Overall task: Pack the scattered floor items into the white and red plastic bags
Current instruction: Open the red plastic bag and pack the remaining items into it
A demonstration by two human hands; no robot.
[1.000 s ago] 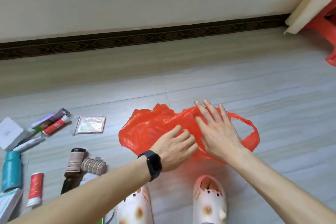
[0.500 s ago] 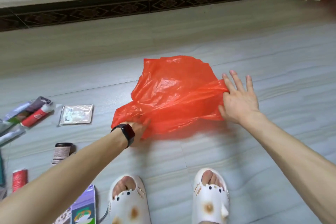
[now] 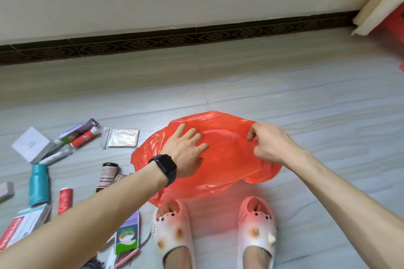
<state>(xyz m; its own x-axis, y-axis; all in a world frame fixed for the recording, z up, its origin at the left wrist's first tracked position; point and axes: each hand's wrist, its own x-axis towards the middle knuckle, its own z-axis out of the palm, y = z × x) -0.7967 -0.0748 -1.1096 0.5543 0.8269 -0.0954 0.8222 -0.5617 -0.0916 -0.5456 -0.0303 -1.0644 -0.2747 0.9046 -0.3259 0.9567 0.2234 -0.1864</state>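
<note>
Pinching the red bag (image 3: 220,159) at its right rim, the right hand (image 3: 271,144) closes on plastic; the left hand (image 3: 185,150) lies flat, fingers spread, on top. The bag rests on the floor ahead of the feet, long axis left-right; scattered items (image 3: 65,148) lie left, nearer the left hand.

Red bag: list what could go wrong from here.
1. The right hand pinches only a thin edge of the red bag; that grip could slip or tear the film.
2. The left hand lies flat on the bag, so its mouth may stay shut.
3. The bag's near edge lies by the slippers and could get trodden on.
</note>
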